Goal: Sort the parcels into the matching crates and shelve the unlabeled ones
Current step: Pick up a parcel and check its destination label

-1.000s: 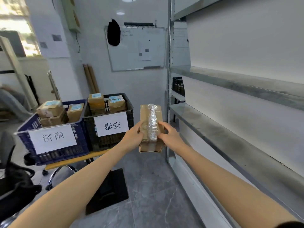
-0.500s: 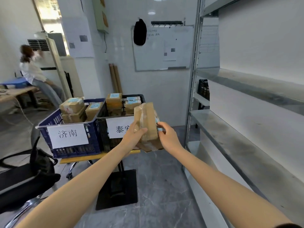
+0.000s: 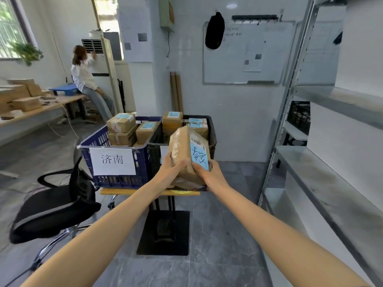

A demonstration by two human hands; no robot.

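With left hand [image 3: 174, 168] and right hand [image 3: 207, 172] both curled round its lower end, holding the parcel [image 3: 182, 150] in the air just before the black crate [image 3: 211, 129]. Reads 泰安 on the blue label [image 3: 199, 156]. Would be mis-sorted if dropped into the neighbouring blue crate [image 3: 99, 139], marked 济南. Might also perch on the stacked boxes [image 3: 172, 121] and slide off.

White tiled walls hold a whiteboard [image 3: 247, 52]; grey marbled floor [image 3: 217, 255], black office chair [image 3: 51, 210], metal shelving [image 3: 331, 162] right.
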